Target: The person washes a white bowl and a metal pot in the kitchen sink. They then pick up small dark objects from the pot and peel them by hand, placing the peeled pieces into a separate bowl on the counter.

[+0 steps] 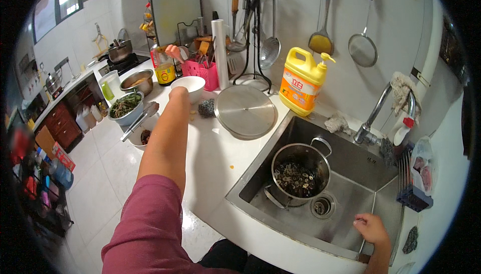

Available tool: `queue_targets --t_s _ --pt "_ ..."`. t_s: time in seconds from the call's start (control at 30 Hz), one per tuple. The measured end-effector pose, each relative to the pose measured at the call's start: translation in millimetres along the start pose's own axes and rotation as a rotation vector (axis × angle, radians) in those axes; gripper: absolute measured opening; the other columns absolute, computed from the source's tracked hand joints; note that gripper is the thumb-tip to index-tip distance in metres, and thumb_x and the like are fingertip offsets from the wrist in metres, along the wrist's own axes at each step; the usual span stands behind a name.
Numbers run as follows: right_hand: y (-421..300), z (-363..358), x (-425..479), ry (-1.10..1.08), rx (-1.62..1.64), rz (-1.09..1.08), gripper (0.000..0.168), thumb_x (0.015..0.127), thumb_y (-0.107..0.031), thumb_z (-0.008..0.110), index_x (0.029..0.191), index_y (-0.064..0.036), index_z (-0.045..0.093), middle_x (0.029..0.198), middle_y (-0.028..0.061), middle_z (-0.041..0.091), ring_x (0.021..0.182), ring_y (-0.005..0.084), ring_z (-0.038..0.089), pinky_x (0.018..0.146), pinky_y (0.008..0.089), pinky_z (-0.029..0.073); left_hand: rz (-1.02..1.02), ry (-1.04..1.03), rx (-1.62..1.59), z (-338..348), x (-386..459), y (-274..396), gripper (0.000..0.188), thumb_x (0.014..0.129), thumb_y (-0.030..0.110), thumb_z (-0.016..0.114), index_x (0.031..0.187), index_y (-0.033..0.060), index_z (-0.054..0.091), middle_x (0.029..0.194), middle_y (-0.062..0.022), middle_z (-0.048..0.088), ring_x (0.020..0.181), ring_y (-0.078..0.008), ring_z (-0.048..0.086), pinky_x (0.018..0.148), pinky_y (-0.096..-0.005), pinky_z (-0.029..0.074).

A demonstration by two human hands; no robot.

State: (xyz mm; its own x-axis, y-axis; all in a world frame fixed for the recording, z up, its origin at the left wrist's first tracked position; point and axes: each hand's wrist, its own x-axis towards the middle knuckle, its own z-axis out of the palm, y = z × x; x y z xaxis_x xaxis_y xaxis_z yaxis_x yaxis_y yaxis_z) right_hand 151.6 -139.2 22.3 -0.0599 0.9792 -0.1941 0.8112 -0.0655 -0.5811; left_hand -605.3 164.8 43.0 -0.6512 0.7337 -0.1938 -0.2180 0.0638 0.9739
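Observation:
My left arm reaches across the white counter [210, 153], and my left hand [179, 93] is at the near side of a white bowl [193, 88]. The forearm and wrist hide its fingers, so whether they grip the rim cannot be seen. Over the right side of the steel sink [349, 214] is my right hand [370, 229], its fingers curled in, with nothing visible in them. A two-handled steel pot [300, 172] stands in the sink beside the drain [322, 207]. Dark liquid with pale sliced pieces lies inside it.
A round steel lid [246, 110] and a steel-wool scourer [206, 107] lie behind. Left are a bowl of greens [126, 106], tongs [139, 121] across a dish, and a steel bowl [137, 82]. A yellow detergent jug [303, 80] and the faucet [375, 112] stand behind the sink.

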Motion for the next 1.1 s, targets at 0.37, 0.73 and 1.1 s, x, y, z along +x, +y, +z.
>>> queue_targets --t_s 0.37,0.73,1.1 --pt "-5 3 4 -0.058 0.134 -0.011 0.04 0.086 -0.025 0.07 0.114 0.004 0.065 0.103 0.0175 0.07 0.092 0.0256 0.068 0.081 0.0364 0.054 0.022 0.142 0.385 10 -66 30 0.035 0.092 0.026 0.044 0.117 0.0111 0.064 0.109 -0.008 0.068 0.087 -0.0304 0.065 0.063 -0.0464 0.05" --pt "-7 7 16 0.019 -0.057 -0.182 0.035 0.084 -0.03 0.07 0.103 0.0 0.07 0.097 0.02 0.071 0.089 0.033 0.068 0.079 0.0383 0.053 0.937 -0.017 0.675 90 -292 -1 0.038 0.086 0.031 0.061 0.108 0.0008 0.066 0.1 -0.0201 0.07 0.094 -0.0321 0.068 0.083 -0.0399 0.052" --pt "4 -12 13 0.241 -0.036 -0.048 0.031 0.085 -0.031 0.067 0.098 -0.003 0.072 0.095 0.0189 0.07 0.089 0.0345 0.067 0.08 0.0424 0.052 0.625 -0.767 1.607 191 -488 -117 0.052 0.081 0.049 0.066 0.116 0.0102 0.068 0.121 -0.0117 0.065 0.115 -0.03 0.06 0.095 -0.0445 0.048"
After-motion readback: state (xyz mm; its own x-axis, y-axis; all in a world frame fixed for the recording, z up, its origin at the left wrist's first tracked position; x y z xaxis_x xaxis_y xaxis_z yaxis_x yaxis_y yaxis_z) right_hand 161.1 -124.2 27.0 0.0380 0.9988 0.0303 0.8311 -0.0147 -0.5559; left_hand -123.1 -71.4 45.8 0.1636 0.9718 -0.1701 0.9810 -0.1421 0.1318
